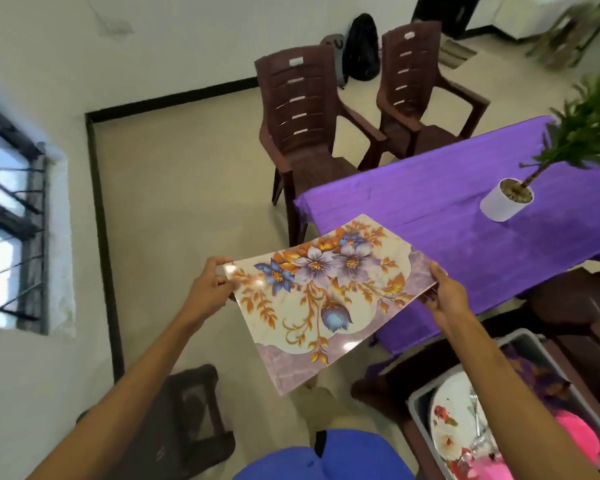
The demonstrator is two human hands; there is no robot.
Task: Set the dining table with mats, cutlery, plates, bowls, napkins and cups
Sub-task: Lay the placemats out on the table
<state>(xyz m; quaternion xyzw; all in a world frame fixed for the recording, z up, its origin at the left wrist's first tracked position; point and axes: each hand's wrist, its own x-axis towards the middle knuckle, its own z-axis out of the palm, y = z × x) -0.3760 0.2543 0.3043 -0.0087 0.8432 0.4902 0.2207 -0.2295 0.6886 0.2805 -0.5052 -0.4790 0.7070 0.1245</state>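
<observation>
A floral place mat [326, 299] with purple, blue and orange flowers is held flat in the air, partly over the near left corner of the table. My left hand [210, 282] pinches its left short edge. My right hand [445, 294] grips its right short edge. The table [447, 216] wears a shiny purple cloth. At the lower right a grey bin [520, 344] holds a flowered plate [447, 424], cutlery [475, 414] and something pink [579, 438], partly hidden by my right forearm.
A white pot with a green plant [506, 199] stands on the table. Two brown plastic chairs [302, 133] face the far side, and dark brown seats [586, 306] stand at the right. A dark stool [191, 420] sits on the floor by my left arm.
</observation>
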